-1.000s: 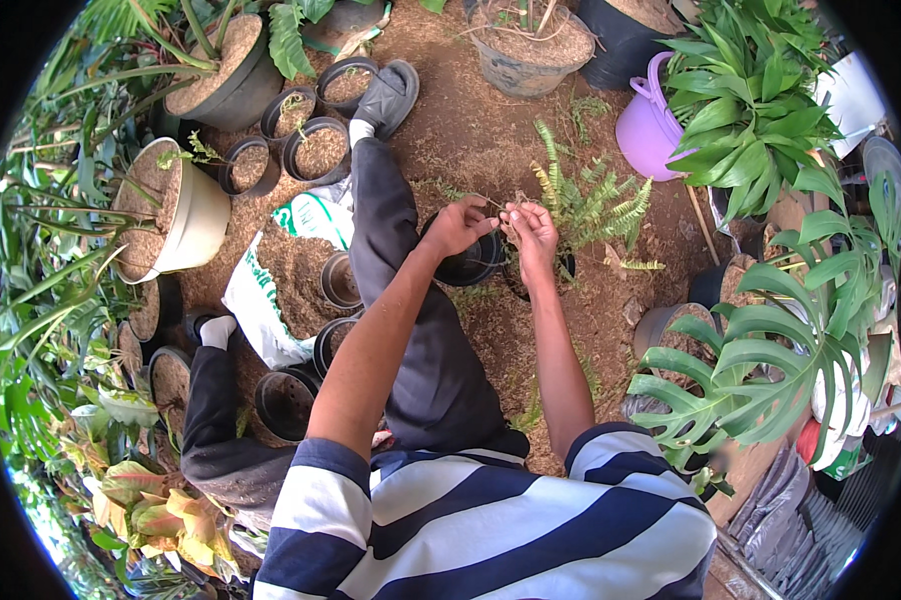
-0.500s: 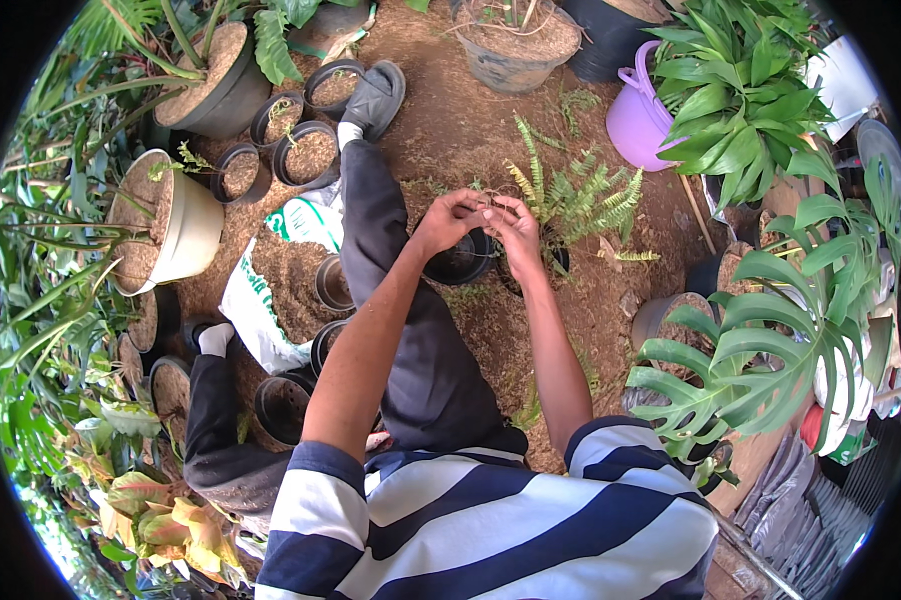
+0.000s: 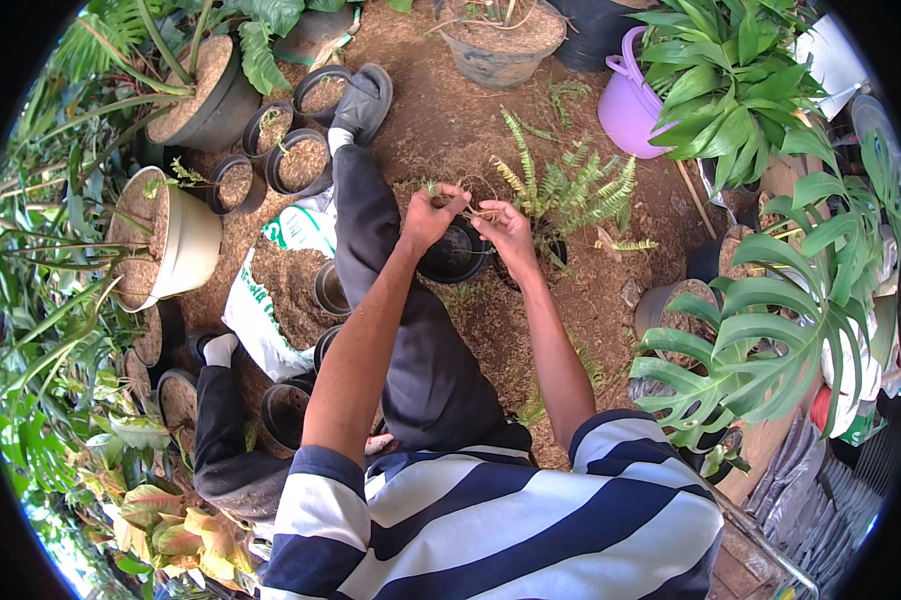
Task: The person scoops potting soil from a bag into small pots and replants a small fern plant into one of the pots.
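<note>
A: Since you sit right on the ground, the surface is bare reddish-brown soil (image 3: 451, 120), loose, with dry litter on it. Your legs stretch out ahead, dark trousers, grey shoe (image 3: 363, 100) at the far end.

B: Hands?

A: Your left hand (image 3: 429, 218) and right hand (image 3: 508, 232) are close together, raised over a small black pot (image 3: 455, 256). Fingers of both are pinched narrow on a thin plant cutting (image 3: 463, 205) with wiry roots or stems. It's held between the two hands, above the pot's rim. Whether it touches the pot, I cannot tell.

B: What's beside the pot?

A: A low fern (image 3: 571, 185) just to your right of it, growing out of the soil. Beyond that, a purple watering can (image 3: 631, 100), partly behind a broad-leaved green plant (image 3: 731, 70).

B: Left side?

A: An open white soil bag (image 3: 281, 290) lying flat by your left leg, brown mix spilling in it. Several small black pots filled with mix (image 3: 296, 160) sit near your shoe. A cream pot (image 3: 186, 240) lies tilted on its side, further left. A large dark pot (image 3: 216, 95) stands behind it.

B: Room?

A: Outdoors, a garden nursery corner. Foliage rings the patch: a split-leaf plant (image 3: 771, 320) on your right, yellow-pink leaves (image 3: 171, 525) at lower left. A grey round planter (image 3: 501, 45) stands at the far edge.
</note>
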